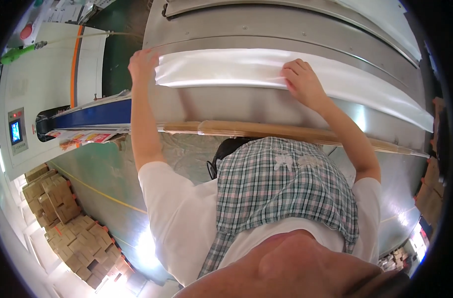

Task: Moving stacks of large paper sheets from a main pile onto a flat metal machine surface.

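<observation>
A long, glossy white plastic sheet (226, 67) lies across the grey metal machine table (221, 102), wrinkled at its left end and stretching away to the right. At that left end is my left hand (143, 64), its slightly blurred fingers closed at the sheet's corner. My right hand (303, 84) is on the sheet farther right, fingers curled and thumb at the near edge, gripping the plastic. Part of what lies under my right fingers is hidden.
A brown padded strip (256, 130) runs along the table's front edge. On the left, a blue conveyor belt (92, 116) leads to a white machine cabinet (35, 89) with a small lit screen (15, 130). Stacked cardboard boxes (80, 243) stand lower left.
</observation>
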### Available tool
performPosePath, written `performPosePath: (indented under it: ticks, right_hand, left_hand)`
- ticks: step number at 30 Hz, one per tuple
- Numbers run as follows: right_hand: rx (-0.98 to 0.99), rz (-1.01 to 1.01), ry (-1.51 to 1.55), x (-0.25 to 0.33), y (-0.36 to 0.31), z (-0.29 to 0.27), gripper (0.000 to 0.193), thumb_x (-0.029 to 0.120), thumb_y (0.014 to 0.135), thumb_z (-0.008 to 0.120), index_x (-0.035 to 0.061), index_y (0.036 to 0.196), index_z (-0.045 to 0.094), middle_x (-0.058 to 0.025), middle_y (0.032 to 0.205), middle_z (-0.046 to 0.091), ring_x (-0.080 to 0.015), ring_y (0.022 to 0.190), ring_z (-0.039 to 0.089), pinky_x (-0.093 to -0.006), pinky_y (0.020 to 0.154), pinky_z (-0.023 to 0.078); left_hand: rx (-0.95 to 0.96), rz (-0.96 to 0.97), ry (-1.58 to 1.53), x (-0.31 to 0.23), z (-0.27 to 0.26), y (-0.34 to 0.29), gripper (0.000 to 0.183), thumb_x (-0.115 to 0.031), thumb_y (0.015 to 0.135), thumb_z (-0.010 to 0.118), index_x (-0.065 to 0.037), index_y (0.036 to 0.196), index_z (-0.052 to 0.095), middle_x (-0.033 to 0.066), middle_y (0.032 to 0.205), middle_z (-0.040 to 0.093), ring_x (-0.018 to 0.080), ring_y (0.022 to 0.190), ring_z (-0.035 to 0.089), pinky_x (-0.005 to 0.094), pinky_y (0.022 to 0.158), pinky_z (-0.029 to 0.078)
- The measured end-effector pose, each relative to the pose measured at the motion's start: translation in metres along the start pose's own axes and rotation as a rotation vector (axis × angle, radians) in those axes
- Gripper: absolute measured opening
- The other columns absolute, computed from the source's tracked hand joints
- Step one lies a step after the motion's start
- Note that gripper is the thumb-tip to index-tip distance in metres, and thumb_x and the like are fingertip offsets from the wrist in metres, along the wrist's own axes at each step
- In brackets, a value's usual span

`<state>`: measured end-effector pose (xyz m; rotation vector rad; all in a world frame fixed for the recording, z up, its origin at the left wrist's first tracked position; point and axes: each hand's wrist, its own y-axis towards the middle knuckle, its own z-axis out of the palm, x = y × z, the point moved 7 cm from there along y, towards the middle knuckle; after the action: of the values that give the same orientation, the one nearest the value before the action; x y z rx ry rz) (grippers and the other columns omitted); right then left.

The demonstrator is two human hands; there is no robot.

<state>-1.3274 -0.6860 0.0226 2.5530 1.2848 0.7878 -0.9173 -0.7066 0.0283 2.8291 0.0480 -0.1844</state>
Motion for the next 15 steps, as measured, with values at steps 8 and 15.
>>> performPosePath:
  ticks: [8, 15]
  right_hand:
    - [0.011, 0.114, 0.038, -0.029, -0.012, -0.006, 0.023, 0.001, 0.064, 0.058, 0.0071, 0.085, 0.053, -0.0083, 0.093, 0.054, -0.0275, 0.091, 0.049, -0.0381, 0.079, 0.038]
    - [0.016, 0.182, -0.082, -0.064, -0.034, -0.049, 0.023, 0.007, 0.064, 0.059, 0.0086, 0.086, 0.052, -0.0063, 0.095, 0.052, -0.0245, 0.094, 0.046, -0.0359, 0.083, 0.037]
  left_hand:
    - [0.021, 0.317, -0.184, -0.118, 0.029, -0.005, 0.03, -0.035, 0.074, 0.062, -0.009, 0.087, 0.061, 0.0117, 0.088, 0.058, 0.0325, 0.086, 0.054, 0.0431, 0.075, 0.043]
    - [0.11, -0.019, -0.017, -0.116, 0.054, 0.003, 0.033, -0.03, 0.085, 0.047, -0.001, 0.071, 0.054, 0.0188, 0.071, 0.057, 0.0378, 0.067, 0.054, 0.0473, 0.06, 0.041]
